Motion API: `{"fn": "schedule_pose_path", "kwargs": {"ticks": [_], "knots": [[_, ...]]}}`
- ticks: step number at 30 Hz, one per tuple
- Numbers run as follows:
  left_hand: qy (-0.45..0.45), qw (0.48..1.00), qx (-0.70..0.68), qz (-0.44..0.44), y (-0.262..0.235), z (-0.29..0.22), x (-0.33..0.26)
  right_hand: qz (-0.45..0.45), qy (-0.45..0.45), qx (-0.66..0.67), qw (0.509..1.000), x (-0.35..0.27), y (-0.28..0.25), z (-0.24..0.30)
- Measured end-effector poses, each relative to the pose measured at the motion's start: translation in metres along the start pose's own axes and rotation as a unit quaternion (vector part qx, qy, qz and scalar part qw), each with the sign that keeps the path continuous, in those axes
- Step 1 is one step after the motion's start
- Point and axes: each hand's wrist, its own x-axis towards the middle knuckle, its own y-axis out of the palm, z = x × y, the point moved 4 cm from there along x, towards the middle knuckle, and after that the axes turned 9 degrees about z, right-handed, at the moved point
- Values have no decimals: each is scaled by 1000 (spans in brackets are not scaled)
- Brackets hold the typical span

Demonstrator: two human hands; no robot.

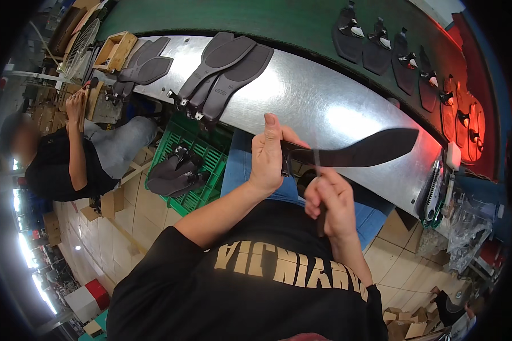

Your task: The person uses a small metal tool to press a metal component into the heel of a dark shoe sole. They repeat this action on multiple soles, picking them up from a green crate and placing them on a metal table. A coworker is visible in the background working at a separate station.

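Observation:
My left hand (267, 152) grips the narrow end of a dark, curved sandal sole (375, 149), thumb pointing up. The sole is seen almost edge-on, its broad end reaching out to the right over the metal table. Just below the sole, my right hand (333, 202) is closed around a slim tool (321, 221). Its handle shows under the fingers, and a thin part smeared by motion rises past the sole's edge; what kind of tool it is, I cannot tell.
More soles (224, 71) lie on the metal table (301, 85). Left of my legs stands a green crate (213, 176) with dark pieces inside. Several sandals (404, 62) sit on the green belt (267, 17), under red light at right. A utility knife (434, 184) lies right; another person (68, 153) sits left.

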Motion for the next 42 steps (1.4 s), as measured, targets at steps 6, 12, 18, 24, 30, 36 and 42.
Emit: {"fn": "schedule_pose_path", "kwargs": {"ticks": [6,12,18,24,30,36,42], "knots": [[-3,997,-55,-61,-12,4,2,-33,-10,-287,957,-6,0,18],[-12,1000,5,-2,-10,-3,2,-75,-255,-635,725,3,14,24],[-60,992,-85,-65,-16,0,15,23,-248,-623,742,0,26,16],[-223,886,-402,-53,4,12,20,-115,-213,-586,773,7,10,39],[-212,843,-495,8,11,30,21,-106,-242,-664,700,17,16,40],[-225,886,-406,-23,17,21,26,-113,-211,-668,705,22,11,29],[-214,911,-352,38,10,25,31,-63,-183,-651,734,19,15,24]]}}
